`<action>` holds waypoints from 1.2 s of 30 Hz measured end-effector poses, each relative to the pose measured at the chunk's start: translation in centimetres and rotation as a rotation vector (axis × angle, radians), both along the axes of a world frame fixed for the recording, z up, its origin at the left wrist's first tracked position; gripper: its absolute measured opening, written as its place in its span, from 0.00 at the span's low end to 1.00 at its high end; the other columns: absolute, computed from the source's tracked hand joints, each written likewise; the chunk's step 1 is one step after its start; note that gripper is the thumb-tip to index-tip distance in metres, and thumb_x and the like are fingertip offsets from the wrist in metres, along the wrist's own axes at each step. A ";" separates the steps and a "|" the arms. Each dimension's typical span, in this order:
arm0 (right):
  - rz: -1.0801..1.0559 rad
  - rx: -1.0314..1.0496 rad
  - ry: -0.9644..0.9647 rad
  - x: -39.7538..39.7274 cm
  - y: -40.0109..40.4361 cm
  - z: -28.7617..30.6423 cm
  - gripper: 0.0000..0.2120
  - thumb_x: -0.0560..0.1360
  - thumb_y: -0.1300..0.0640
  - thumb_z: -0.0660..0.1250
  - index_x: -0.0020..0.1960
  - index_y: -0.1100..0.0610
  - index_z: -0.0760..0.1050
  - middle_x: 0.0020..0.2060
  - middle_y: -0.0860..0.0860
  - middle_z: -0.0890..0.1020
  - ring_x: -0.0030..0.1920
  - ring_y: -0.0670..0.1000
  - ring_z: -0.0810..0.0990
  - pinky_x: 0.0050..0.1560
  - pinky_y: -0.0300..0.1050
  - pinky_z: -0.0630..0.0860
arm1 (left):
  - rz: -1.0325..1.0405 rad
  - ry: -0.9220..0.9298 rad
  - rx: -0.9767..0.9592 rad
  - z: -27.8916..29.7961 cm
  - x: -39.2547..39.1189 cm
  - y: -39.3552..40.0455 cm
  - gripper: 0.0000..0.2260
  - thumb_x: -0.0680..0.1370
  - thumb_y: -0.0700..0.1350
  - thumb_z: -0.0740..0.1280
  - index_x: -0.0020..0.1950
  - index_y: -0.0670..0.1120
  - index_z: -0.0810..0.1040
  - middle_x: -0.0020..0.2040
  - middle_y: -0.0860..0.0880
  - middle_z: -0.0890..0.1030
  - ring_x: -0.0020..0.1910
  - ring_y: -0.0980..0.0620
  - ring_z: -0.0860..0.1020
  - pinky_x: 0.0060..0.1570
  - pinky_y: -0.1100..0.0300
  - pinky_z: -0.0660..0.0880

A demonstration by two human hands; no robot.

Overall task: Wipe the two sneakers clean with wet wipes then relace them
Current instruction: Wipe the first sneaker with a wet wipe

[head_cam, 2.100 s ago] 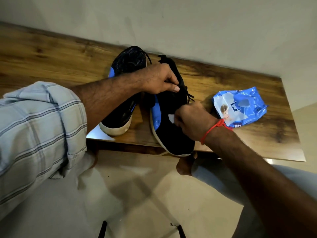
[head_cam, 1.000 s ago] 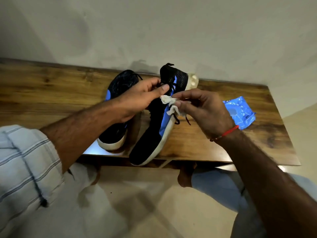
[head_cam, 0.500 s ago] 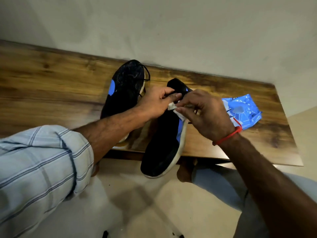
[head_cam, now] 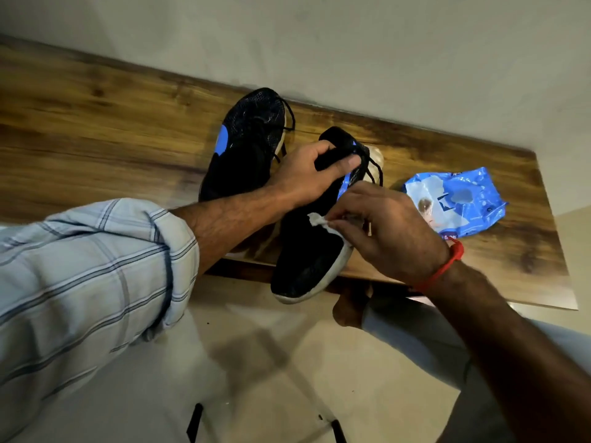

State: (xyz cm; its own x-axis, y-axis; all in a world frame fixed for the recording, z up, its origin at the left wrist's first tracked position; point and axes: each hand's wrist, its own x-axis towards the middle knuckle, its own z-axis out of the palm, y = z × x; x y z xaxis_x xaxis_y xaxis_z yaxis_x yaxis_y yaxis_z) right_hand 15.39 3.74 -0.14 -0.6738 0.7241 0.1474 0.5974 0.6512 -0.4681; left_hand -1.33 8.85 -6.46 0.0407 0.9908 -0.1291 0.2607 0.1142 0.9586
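Wipe (head_cam: 316, 219) pinched in my right hand (head_cam: 388, 231), left hand (head_cam: 307, 177) gripping the sneaker (head_cam: 315, 241) collar; I should steady it and rub firmly along the upper.

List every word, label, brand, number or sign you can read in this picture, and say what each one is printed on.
Blue wipes packet: white lettering at its near edge and its far corner, cut off and too blurred to read.
Two sneakers: blue patches only, no readable brand or lettering.
Wooden table, white wipe, red wrist thread and striped sleeve: no text.
So nothing here can be quoted with confidence.
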 end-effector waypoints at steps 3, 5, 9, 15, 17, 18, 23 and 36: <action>0.142 -0.055 -0.018 -0.8 -2.3 1.0 0.07 0.77 0.56 0.68 0.51 0.56 0.83 0.46 0.49 0.81 0.45 0.48 0.80 0.47 0.45 0.76 | 0.025 0.031 0.008 -0.2 -0.2 0.0 0.14 0.75 0.56 0.75 0.53 0.47 0.83 0.47 0.49 0.86 0.49 0.50 0.84 0.53 0.49 0.79; 0.316 -0.123 -0.019 -1.7 -4.4 1.2 0.06 0.78 0.59 0.68 0.51 0.58 0.83 0.47 0.51 0.79 0.45 0.49 0.78 0.48 0.39 0.74 | 0.045 0.043 0.015 -0.4 -0.4 0.2 0.14 0.74 0.54 0.77 0.52 0.47 0.83 0.47 0.50 0.86 0.48 0.51 0.84 0.53 0.51 0.79; 0.300 0.007 -0.020 -1.3 -3.5 0.9 0.05 0.77 0.62 0.68 0.50 0.62 0.82 0.46 0.55 0.79 0.45 0.53 0.79 0.48 0.41 0.75 | 0.040 0.087 0.044 -0.6 -0.2 0.3 0.13 0.74 0.53 0.77 0.52 0.46 0.82 0.46 0.50 0.85 0.45 0.53 0.82 0.48 0.56 0.78; 0.324 0.022 0.005 -2.8 -5.4 0.3 0.05 0.77 0.63 0.68 0.48 0.63 0.81 0.45 0.57 0.79 0.44 0.55 0.79 0.48 0.45 0.76 | 0.032 0.135 0.069 -0.8 -0.1 0.6 0.11 0.75 0.54 0.76 0.48 0.49 0.80 0.41 0.55 0.82 0.41 0.58 0.78 0.40 0.63 0.73; 0.384 0.014 -0.008 -3.3 -6.0 0.2 0.05 0.77 0.64 0.67 0.47 0.64 0.81 0.45 0.57 0.79 0.44 0.56 0.78 0.47 0.47 0.76 | 0.032 0.126 0.066 -0.9 -0.1 0.6 0.11 0.75 0.54 0.76 0.49 0.48 0.81 0.43 0.53 0.83 0.44 0.55 0.80 0.43 0.62 0.74; 0.364 0.017 -0.013 -3.0 -5.4 0.4 0.05 0.77 0.63 0.68 0.47 0.63 0.81 0.45 0.57 0.79 0.44 0.56 0.78 0.47 0.47 0.76 | 0.029 0.129 0.065 -0.9 -0.1 0.6 0.11 0.75 0.54 0.76 0.50 0.48 0.81 0.44 0.53 0.83 0.44 0.55 0.80 0.43 0.62 0.74; 0.304 0.065 -0.035 -2.4 -5.0 0.9 0.06 0.78 0.62 0.67 0.48 0.62 0.81 0.46 0.56 0.78 0.45 0.56 0.78 0.45 0.51 0.77 | 0.020 0.142 0.064 -0.9 -0.1 0.9 0.13 0.76 0.54 0.75 0.53 0.47 0.82 0.46 0.53 0.84 0.45 0.57 0.80 0.39 0.68 0.72; 0.133 0.034 -0.065 0.0 -1.6 0.7 0.10 0.79 0.54 0.66 0.52 0.57 0.83 0.46 0.52 0.78 0.46 0.52 0.76 0.46 0.56 0.75 | 0.033 0.153 0.054 -1.0 0.4 1.2 0.12 0.76 0.53 0.75 0.53 0.47 0.82 0.44 0.54 0.83 0.41 0.59 0.77 0.34 0.73 0.67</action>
State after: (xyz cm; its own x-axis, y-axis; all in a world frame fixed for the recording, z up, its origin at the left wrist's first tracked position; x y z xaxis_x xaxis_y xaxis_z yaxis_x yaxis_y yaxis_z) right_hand 15.44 2.18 0.60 -0.7725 0.6229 0.1232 0.5327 0.7414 -0.4081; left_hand -0.89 10.08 -7.48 -0.0076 0.9969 -0.0779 0.4008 0.0744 0.9131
